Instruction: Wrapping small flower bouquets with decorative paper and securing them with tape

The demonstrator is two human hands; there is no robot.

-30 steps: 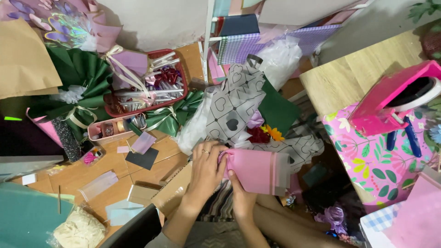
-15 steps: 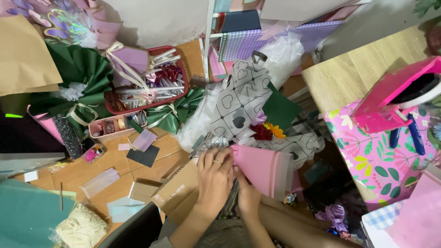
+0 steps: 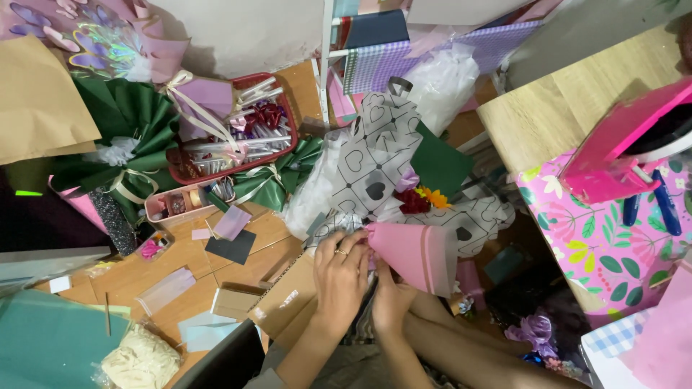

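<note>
My left hand and my right hand both pinch the narrow end of a pink paper sheet that is folded into a cone. A ring sits on one finger of my left hand. The cone's wide end points right, over grey paper printed with hearts. A small bunch of red and yellow flowers lies just above the cone, next to a dark green sheet.
A red tray of ribbons and sticks stands at upper left beside green wrapped bouquets. Paper scraps and a cardboard piece lie on the wooden floor. A flower-print pink box and a wooden tabletop are at right.
The pink sheet was a flat rectangle held upright; it is now tilted and rolled into a cone. Both hands stayed at its left end, moving slightly down.
</note>
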